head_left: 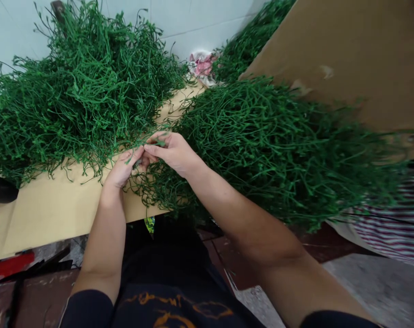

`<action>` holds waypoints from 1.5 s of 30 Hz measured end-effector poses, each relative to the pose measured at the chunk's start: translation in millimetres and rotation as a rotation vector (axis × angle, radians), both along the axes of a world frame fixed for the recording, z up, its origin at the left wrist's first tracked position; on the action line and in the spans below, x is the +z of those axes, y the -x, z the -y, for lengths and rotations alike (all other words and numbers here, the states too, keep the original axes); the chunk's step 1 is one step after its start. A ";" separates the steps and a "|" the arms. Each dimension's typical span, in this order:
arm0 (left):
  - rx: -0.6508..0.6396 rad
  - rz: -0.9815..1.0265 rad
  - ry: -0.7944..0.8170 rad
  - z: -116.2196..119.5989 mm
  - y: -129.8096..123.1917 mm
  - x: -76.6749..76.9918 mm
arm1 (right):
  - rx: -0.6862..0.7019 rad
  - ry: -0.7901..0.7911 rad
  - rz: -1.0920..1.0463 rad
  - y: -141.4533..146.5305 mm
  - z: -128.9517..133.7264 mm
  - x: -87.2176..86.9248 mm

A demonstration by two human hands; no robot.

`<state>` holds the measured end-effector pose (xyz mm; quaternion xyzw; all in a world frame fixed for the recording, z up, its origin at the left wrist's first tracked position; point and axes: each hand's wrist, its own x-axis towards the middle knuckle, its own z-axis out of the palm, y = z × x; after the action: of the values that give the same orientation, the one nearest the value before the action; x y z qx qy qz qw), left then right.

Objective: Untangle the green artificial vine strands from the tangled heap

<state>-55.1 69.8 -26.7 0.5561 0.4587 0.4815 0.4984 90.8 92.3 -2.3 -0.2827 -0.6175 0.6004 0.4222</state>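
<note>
My left hand (124, 165) and my right hand (174, 152) meet over the cardboard, thumbs and fingertips pinched close together. Between them is a thin green stem piece (161, 143), part of it showing across the right fingers; its ends are hard to make out. To the left and beyond spreads a big heap of thin green stems with small bud-like tips (90, 86). A second heap of the same stems (255, 132) lies under and beside my right forearm. Loose stems hang near the cardboard's front edge below my hands.
A flat cardboard sheet (56, 205) lies under the heaps. At the upper right stands a large cardboard panel (347, 59), with more stems (251, 41) behind it. A pink and white cloth (203, 66) sits by the pale wall (200, 23). Striped fabric (395, 223) is at right.
</note>
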 end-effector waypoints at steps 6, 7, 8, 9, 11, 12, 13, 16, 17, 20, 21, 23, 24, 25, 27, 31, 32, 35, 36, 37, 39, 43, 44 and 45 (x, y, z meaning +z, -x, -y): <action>0.038 0.035 -0.066 -5.3 -2.5 -2.0 | 0.022 0.098 -0.127 0.4 3.7 -2.8; 0.087 0.061 -0.073 -6.1 -3.0 -2.1 | -0.001 0.120 -0.132 -0.2 4.5 -3.1; 0.135 0.087 -0.070 -6.4 -3.6 -1.9 | -0.030 0.144 -0.135 -0.8 5.3 -3.2; 0.169 0.110 -0.059 -6.4 -4.2 -1.5 | -0.059 0.166 -0.136 -1.1 6.0 -3.3; 0.158 0.128 -0.019 -5.4 -5.6 -0.4 | -0.092 0.203 -0.134 -1.1 7.3 -3.0; 0.121 0.123 -0.001 -4.5 -6.4 0.0 | -0.095 0.223 -0.135 -0.7 7.7 -2.7; 0.077 0.113 0.011 -3.7 -7.1 0.4 | -0.101 0.248 -0.137 -0.1 8.0 -2.4; 0.011 0.104 -0.003 -2.4 -8.5 0.5 | -0.147 0.320 -0.137 1.6 8.2 -1.5; 0.016 0.105 -0.011 -2.4 -8.7 0.4 | -0.164 0.330 -0.131 2.0 8.2 -1.1; 0.039 0.105 -0.029 -3.2 -8.9 0.5 | -0.156 0.307 -0.090 2.9 8.7 0.2; 0.040 0.106 -0.029 -3.4 -8.9 0.5 | -0.139 0.286 -0.073 3.2 9.0 0.5; 0.043 0.116 -0.005 -4.2 -8.4 0.3 | -0.103 0.234 -0.043 3.1 9.3 0.5; 0.059 0.127 0.018 -4.8 -7.9 -0.2 | -0.092 0.201 -0.028 2.0 9.2 0.4; 0.083 0.140 0.041 -5.6 -7.1 -0.9 | -0.087 0.159 -0.007 -0.6 8.7 0.5; 0.150 0.161 0.049 -7.3 -5.0 -2.5 | -0.098 0.027 0.078 -11.3 6.4 2.9; 0.233 0.129 -0.052 -8.2 -2.8 -2.6 | -0.433 -0.399 0.470 -53.5 -1.6 21.3; 0.243 0.100 -0.075 -7.5 -3.6 -1.5 | -0.599 -0.479 0.582 -64.2 -3.0 28.0; 0.229 -0.012 -0.116 -4.7 -8.3 1.8 | -0.972 -0.602 0.809 -79.8 -0.7 44.1; 0.216 -0.049 -0.127 -4.1 -10.0 1.9 | -0.971 -0.629 0.839 -77.3 2.1 45.8; 0.205 -0.085 -0.138 -3.8 -11.4 1.3 | -0.898 -0.649 0.848 -71.0 5.4 45.0; 0.213 -0.153 -0.161 -4.4 -12.8 -2.1 | -0.631 -0.645 0.828 -50.9 11.7 36.6; 0.249 -0.253 -0.206 -6.9 -11.1 -10.8 | -0.325 -0.521 0.791 -11.7 15.0 11.1; 0.241 -0.265 -0.216 -7.2 -10.7 -11.9 | -0.315 -0.509 0.786 -6.9 13.9 7.0; 0.235 -0.268 -0.223 -7.3 -10.6 -12.2 | -0.310 -0.510 0.778 -4.6 12.5 4.4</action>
<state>-44.5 77.1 -38.9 0.6097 0.5265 0.5057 0.3086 95.3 79.8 2.1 -0.4622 -0.8075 0.2102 0.3003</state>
